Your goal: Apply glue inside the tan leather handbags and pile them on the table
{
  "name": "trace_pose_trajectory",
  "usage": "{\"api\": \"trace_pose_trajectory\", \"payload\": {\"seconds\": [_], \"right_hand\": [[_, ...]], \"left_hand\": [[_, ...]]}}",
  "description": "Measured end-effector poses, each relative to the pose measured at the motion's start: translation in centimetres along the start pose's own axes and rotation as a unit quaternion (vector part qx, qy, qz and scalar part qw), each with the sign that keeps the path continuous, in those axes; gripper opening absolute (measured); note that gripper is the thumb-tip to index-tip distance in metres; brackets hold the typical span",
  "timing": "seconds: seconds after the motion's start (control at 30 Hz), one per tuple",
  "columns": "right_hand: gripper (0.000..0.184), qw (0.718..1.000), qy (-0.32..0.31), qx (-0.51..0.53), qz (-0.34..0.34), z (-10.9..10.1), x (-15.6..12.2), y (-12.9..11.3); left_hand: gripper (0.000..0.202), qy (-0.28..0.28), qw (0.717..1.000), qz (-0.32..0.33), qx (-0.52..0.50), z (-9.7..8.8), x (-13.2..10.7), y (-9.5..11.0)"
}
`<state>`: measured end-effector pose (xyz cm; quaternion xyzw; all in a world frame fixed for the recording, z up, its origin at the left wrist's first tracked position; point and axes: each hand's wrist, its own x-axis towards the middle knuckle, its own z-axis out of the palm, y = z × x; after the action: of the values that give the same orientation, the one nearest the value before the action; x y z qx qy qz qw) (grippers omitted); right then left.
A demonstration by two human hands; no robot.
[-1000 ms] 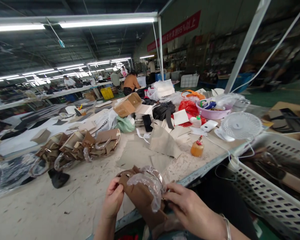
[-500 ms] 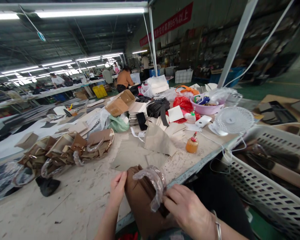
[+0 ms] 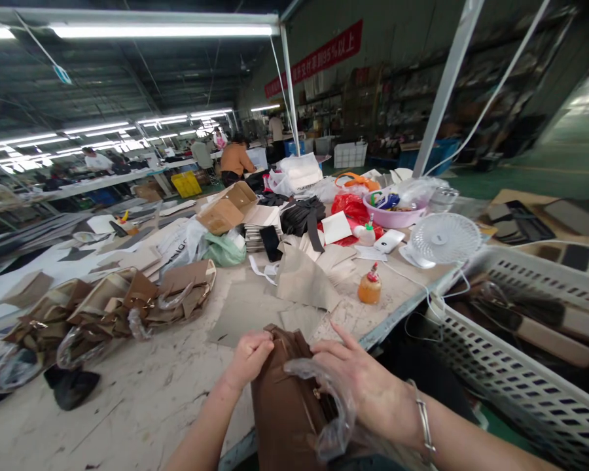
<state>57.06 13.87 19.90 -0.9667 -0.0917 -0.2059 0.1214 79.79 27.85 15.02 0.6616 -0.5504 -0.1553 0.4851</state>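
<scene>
A brown handbag [image 3: 287,409] stands tilted at the table's near edge, its lower part cut off by the frame. My left hand [image 3: 249,356] is closed, pinching the bag's upper corner between thumb and fingers. On the other side, my right hand [image 3: 368,386] has its fingers bent over the bag's edge, one finger sticking out and the thumb hidden. A handle wrapped in clear plastic [image 3: 341,399] arches over the bag in front of this hand. Small gold-coloured hardware [image 3: 317,393] shows beside the handle.
Several brown bags [image 3: 127,294] with plastic-wrapped handles line the left of the table [image 3: 161,386]. Ahead lie grey sheets [image 3: 307,278], an orange bottle [image 3: 370,286] and a white fan [image 3: 444,237]. A white crate [image 3: 515,366] stands at right. Co-workers are farther back.
My right hand has shifted from the wrapped handle up to the bag's far edge, and its fingers have straightened somewhat. The handle has swung lower and to the right. My left hand keeps its corner.
</scene>
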Motion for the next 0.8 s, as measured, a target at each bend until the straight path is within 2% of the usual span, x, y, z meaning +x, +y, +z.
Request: {"api": "trace_pose_trajectory", "payload": {"seconds": [0.1, 0.2, 0.3, 0.37, 0.43, 0.5, 0.53, 0.6, 0.67, 0.7, 0.73, 0.8], "right_hand": [[0.009, 0.999, 0.000, -0.032, 0.011, -1.1, 1.8, 0.7], [0.008, 0.998, 0.004, -0.031, 0.058, -1.8, 3.6, 2.0], [0.006, 0.992, 0.029, 0.044, 0.119, -1.5, 4.7, 3.6], [0.009, 0.980, 0.039, 0.147, 0.130, -1.0, 5.0, 4.3], [0.035, 0.951, 0.007, 0.291, 0.105, -0.3, 5.0, 4.7], [0.069, 0.915, -0.054, 0.391, 0.080, 0.3, 5.0, 4.9], [0.084, 0.905, -0.084, 0.409, 0.077, 0.7, 5.1, 5.1], [0.097, 0.908, -0.098, 0.396, 0.091, 1.7, 5.2, 5.4], [0.097, 0.914, -0.068, 0.383, 0.111, 3.1, 5.6, 5.6], [0.092, 0.908, -0.050, 0.396, 0.129, 3.9, 5.7, 5.6], [0.083, 0.893, -0.038, 0.421, 0.154, 4.8, 5.9, 5.5], [0.052, 0.847, -0.044, 0.487, 0.210, 6.5, 6.1, 5.1]], "left_hand": [[0.055, -0.091, 0.993, 0.067, -0.012, 0.3, 1.5, 1.3], [0.054, -0.163, 0.978, 0.124, -0.036, 0.8, 2.6, 3.0], [0.051, -0.210, 0.959, 0.186, -0.048, 0.8, 3.7, 4.8], [0.046, -0.227, 0.945, 0.233, -0.039, 0.4, 4.5, 5.8], [0.042, -0.227, 0.935, 0.273, -0.013, -0.2, 5.3, 6.5], [0.041, -0.219, 0.929, 0.298, 0.011, -0.7, 6.0, 6.8], [0.041, -0.214, 0.928, 0.305, 0.019, -1.0, 6.3, 6.7], [0.042, -0.206, 0.930, 0.304, 0.022, -1.3, 6.8, 6.5], [0.044, -0.197, 0.937, 0.288, 0.020, -1.4, 7.3, 5.9], [0.044, -0.190, 0.941, 0.278, 0.021, -1.4, 7.5, 5.5], [0.045, -0.183, 0.946, 0.268, 0.022, -1.4, 7.7, 5.0], [0.048, -0.165, 0.956, 0.242, 0.028, -1.4, 8.0, 3.7]]}}
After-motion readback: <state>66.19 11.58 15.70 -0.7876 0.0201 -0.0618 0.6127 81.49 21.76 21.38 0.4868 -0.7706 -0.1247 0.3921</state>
